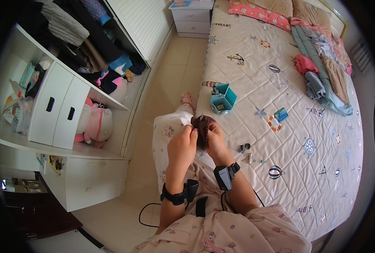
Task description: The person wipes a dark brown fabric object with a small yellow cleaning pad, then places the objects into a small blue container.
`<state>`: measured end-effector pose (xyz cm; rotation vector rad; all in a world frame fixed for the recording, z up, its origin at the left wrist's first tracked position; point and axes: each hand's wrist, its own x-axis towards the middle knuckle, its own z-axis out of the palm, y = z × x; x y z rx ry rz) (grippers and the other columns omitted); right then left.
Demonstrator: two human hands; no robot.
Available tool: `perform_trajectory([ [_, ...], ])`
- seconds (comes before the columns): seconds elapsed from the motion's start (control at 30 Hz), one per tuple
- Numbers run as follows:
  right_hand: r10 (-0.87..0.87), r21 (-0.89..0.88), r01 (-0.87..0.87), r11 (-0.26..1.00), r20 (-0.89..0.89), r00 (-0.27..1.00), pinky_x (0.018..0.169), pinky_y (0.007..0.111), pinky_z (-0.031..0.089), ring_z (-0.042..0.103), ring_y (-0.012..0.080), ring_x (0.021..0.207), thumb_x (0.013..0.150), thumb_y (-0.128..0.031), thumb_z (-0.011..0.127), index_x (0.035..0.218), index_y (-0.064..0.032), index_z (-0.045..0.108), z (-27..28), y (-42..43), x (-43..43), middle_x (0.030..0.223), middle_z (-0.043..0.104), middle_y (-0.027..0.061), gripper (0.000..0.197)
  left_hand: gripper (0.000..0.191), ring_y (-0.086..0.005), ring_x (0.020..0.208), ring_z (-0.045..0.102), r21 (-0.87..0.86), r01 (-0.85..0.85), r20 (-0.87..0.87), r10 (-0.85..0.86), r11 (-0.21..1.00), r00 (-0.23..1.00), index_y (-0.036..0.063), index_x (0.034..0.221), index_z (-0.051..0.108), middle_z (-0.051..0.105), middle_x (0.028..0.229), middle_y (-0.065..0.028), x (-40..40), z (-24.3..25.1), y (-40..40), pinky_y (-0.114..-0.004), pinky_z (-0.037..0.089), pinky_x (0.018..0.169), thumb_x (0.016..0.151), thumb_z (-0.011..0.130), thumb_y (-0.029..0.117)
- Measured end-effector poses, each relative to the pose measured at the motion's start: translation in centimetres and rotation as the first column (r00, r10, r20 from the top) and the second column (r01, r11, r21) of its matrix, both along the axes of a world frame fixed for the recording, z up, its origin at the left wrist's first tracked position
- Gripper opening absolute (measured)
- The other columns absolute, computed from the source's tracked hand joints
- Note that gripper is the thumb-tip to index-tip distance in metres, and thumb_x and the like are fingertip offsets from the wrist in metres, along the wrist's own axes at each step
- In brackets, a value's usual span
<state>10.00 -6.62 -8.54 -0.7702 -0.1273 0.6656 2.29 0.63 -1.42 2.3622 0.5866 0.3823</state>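
Both hands meet over my lap on a dark brown piece of leather or cloth (202, 131), which stands folded upright between them. My left hand (183, 142) pinches its left side with the thumb on top. On the other side, my right hand (215, 139) grips the edge, where reddish stitches seem to run. A small shiny metal piece (201, 117) shows at the top of the brown item; its kind is unclear. Several small items, among them a black round one (247, 146), a silvery cylinder (250, 158) and a teal one (263, 161), lie on the bed right of my hand.
An open teal box (223, 100) with small things inside stands near the edge of the quilted bed (288, 208). Beyond it lies a blue card or packet (281, 115). Folded clothes (329, 76) rest farther right. White wardrobe drawers (53, 107) are left; dark cables hang at my wrists.
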Motion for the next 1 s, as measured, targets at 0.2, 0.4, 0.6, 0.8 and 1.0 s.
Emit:
perform_trajectory([
  [0.2,-0.083,-0.085,0.073,0.994,-0.128,0.988,0.046,0.025,0.044,0.054,0.0125,0.055,0.093,-0.02,0.041,0.084,-0.001,0.055,0.8,-0.8,0.9,0.07,0.058,0.0053,0.025,0.029,-0.0228,0.052,0.054,-0.319,0.111,-0.077,-0.142,0.941,0.987,0.0033,0.088,0.054,0.056,0.057,-0.0096,-0.1,-1.6,-0.7,-0.035,0.04,0.05,0.093,0.042,0.029],
  [0.4,0.205,0.266,-0.133,0.955,-0.261,0.943,0.086,0.036,0.045,0.055,0.0224,0.099,0.094,-0.03,0.039,0.118,-0.0028,0.048,0.1,-2.1,2.4,0.109,0.057,0.0104,0.037,0.027,-0.0229,0.082,0.059,-0.922,0.301,0.352,0.203,0.244,0.914,0.0013,0.097,0.054,0.06,0.095,-0.0163,-1.1,-2.0,1.0,-0.035,0.043,0.078,0.093,0.045,0.027],
  [0.6,0.159,-0.153,-0.132,0.979,0.178,0.971,0.071,0.023,0.041,0.051,0.0104,0.081,0.089,-0.014,0.046,0.115,-0.0003,0.051,1.5,-1.6,-0.4,0.096,0.055,0.003,0.03,0.033,-0.0185,0.115,0.044,-0.909,0.252,0.387,0.449,0.332,0.806,0.0017,0.111,0.054,0.046,0.129,-0.0113,-0.1,-1.6,0.3,-0.035,0.032,0.096,0.091,0.05,0.028],
  [0.8,0.199,-0.367,-0.005,0.93,0.494,0.846,0.066,0.028,0.042,0.051,0.0166,0.077,0.084,-0.007,0.051,0.096,0.0016,0.051,3.0,-0.9,-2.0,0.086,0.054,0.0098,0.015,0.045,-0.0169,0.117,0.043,-0.863,0.297,0.463,0.406,0.408,0.788,-0.0029,0.128,0.041,0.039,0.136,-0.0077,0.4,-1.2,-0.7,-0.033,0.031,0.1,0.091,0.049,0.02],
  [1.0,0.256,-0.482,0.15,0.863,0.674,0.693,0.061,0.035,0.042,0.053,0.0308,0.066,0.084,-0.006,0.044,0.09,0.0025,0.052,4.6,-1.7,-1.3,0.076,0.054,0.017,0.013,0.053,-0.0228,0.112,0.049,-0.87,0.343,0.441,0.248,0.355,0.863,-0.0033,0.127,0.039,0.052,0.121,-0.0175,0.3,-1.0,1.0,-0.034,0.033,0.098,0.091,0.044,0.035],
])
